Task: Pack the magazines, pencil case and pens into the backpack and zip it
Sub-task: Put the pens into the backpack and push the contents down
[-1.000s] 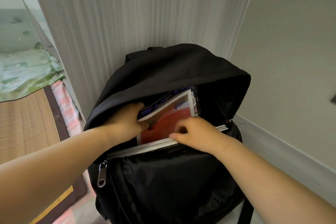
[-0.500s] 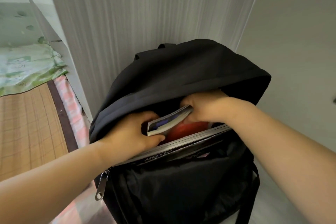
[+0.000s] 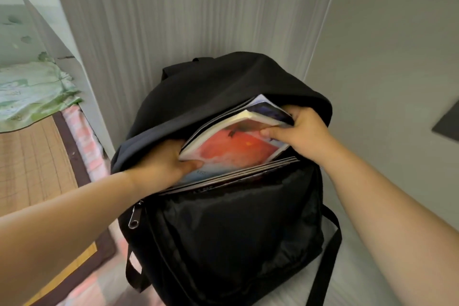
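Matt black cloth backpack [image 3: 223,231], glossy paper magazines [image 3: 238,149], metal zipper pull [image 3: 134,217].

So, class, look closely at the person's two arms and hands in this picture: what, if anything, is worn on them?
Nothing is worn on either. The left hand and right hand are bare, with no gloves, and no rings that show. Both forearms are uncovered as far as the picture's edge: no sleeves, watch, bracelet or markings. The fingernails that show look short and unpainted.

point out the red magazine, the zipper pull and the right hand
red magazine [image 3: 238,146], head view, on its red cover
zipper pull [image 3: 134,218], head view, on the metal tab at the backpack's left side
right hand [image 3: 303,129], head view, on the back of the hand
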`<state>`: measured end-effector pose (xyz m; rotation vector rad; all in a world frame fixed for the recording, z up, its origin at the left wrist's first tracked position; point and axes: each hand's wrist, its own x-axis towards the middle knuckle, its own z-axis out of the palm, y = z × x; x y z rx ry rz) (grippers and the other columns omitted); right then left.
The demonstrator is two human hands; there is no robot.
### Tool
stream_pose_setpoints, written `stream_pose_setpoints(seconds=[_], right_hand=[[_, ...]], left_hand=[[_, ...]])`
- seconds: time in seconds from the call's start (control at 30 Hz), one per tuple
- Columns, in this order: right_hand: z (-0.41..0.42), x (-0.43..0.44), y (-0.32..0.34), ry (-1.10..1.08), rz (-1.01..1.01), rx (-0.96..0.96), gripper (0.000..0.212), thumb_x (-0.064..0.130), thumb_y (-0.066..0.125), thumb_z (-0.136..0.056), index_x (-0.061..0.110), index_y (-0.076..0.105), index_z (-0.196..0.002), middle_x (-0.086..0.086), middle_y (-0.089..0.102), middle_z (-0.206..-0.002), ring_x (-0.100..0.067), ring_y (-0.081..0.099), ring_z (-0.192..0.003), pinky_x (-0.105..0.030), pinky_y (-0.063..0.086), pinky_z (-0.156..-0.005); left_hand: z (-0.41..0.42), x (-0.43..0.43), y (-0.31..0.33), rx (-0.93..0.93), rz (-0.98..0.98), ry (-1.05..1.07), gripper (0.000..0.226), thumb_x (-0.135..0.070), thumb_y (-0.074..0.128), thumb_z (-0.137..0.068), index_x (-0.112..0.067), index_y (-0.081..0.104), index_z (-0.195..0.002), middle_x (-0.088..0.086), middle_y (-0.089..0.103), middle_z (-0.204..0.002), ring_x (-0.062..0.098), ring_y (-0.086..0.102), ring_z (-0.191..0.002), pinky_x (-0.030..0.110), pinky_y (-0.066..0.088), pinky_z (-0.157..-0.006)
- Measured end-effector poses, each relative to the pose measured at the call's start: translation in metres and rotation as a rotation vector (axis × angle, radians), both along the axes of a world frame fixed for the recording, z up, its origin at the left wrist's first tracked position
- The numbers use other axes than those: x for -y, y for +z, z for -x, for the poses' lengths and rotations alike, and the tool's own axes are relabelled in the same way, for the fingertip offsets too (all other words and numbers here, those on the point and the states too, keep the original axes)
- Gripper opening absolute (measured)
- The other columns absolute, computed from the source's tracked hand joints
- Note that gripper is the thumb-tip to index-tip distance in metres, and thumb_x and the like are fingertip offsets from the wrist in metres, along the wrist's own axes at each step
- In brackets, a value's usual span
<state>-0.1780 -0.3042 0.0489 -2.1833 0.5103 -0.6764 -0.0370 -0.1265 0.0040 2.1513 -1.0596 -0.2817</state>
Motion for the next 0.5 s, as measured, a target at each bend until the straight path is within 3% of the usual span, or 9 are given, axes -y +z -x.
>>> stream_pose_setpoints(seconds=[0.1, 0.17, 0.2, 0.27, 0.37, 0.43, 0.5], right_hand=[[0.000, -0.001, -0.015, -0.304, 0.118, 0.175, 0.049, 0.002, 0.068, -0.073, 0.003, 0.048, -0.118, -0.008, 0.051, -0.115, -0.019, 0.048, -0.108, -0.010, 0.031, -0.087], [0.009, -0.011, -0.030, -0.480, 0.244, 0.339, 0.030, -0.001, 0.059, -0.075, -0.002, 0.053, -0.104, -0.014, 0.052, -0.103, -0.028, 0.053, -0.099, -0.010, 0.032, -0.080], [0.013, -0.018, -0.040, -0.464, 0.318, 0.326, 0.020, 0.000, 0.055, -0.075, -0.002, 0.056, -0.094, -0.013, 0.054, -0.093, -0.029, 0.055, -0.088, -0.011, 0.033, -0.073], [0.015, -0.028, -0.055, -0.215, 0.422, 0.054, 0.017, 0.005, 0.051, -0.075, 0.000, 0.062, -0.086, -0.012, 0.062, -0.089, -0.028, 0.058, -0.088, -0.018, 0.036, -0.073], [-0.002, -0.032, -0.060, 0.186, 0.491, -0.374, 0.030, 0.017, 0.053, -0.080, 0.011, 0.060, -0.109, -0.006, 0.061, -0.119, -0.021, 0.049, -0.115, -0.027, 0.035, -0.097], [-0.016, -0.029, -0.053, 0.254, 0.592, -0.523, 0.042, 0.030, 0.057, -0.077, 0.016, 0.052, -0.117, -0.005, 0.056, -0.122, -0.022, 0.046, -0.116, -0.031, 0.032, -0.099], [-0.027, -0.027, -0.049, 0.268, 0.674, -0.642, 0.054, 0.035, 0.061, -0.074, 0.015, 0.043, -0.121, -0.007, 0.055, -0.119, -0.026, 0.046, -0.113, -0.032, 0.030, -0.093]], left_hand=[[0.001, 0.003, 0.004, 0.040, -0.033, -0.017, 0.038, -0.019, 0.065, -0.080, -0.004, 0.057, -0.115, 0.016, 0.063, -0.115, 0.030, 0.057, -0.105, 0.033, 0.042, -0.093], [0.000, 0.002, 0.009, 0.089, -0.074, -0.023, 0.033, -0.021, 0.064, -0.081, -0.003, 0.059, -0.109, 0.018, 0.066, -0.108, 0.031, 0.059, -0.098, 0.037, 0.045, -0.090], [-0.001, 0.001, 0.011, 0.122, -0.104, -0.027, 0.031, -0.022, 0.064, -0.081, -0.003, 0.060, -0.106, 0.018, 0.067, -0.105, 0.031, 0.060, -0.095, 0.039, 0.047, -0.089], [-0.002, -0.001, 0.015, 0.175, -0.161, -0.037, 0.029, -0.023, 0.063, -0.081, -0.003, 0.061, -0.102, 0.018, 0.068, -0.100, 0.031, 0.061, -0.090, 0.041, 0.048, -0.086], [0.000, 0.000, 0.024, 0.220, -0.244, -0.065, 0.024, -0.024, 0.063, -0.081, -0.006, 0.062, -0.097, 0.015, 0.068, -0.093, 0.027, 0.061, -0.084, 0.035, 0.048, -0.078], [-0.001, 0.004, 0.029, 0.260, -0.295, -0.065, 0.014, -0.026, 0.062, -0.082, -0.013, 0.059, -0.078, 0.008, 0.062, -0.076, 0.021, 0.056, -0.069, 0.030, 0.045, -0.062], [-0.001, 0.009, 0.033, 0.308, -0.339, -0.052, 0.026, -0.026, 0.061, -0.082, -0.020, 0.046, -0.062, -0.004, 0.045, -0.062, 0.009, 0.042, -0.056, 0.020, 0.031, -0.049]])
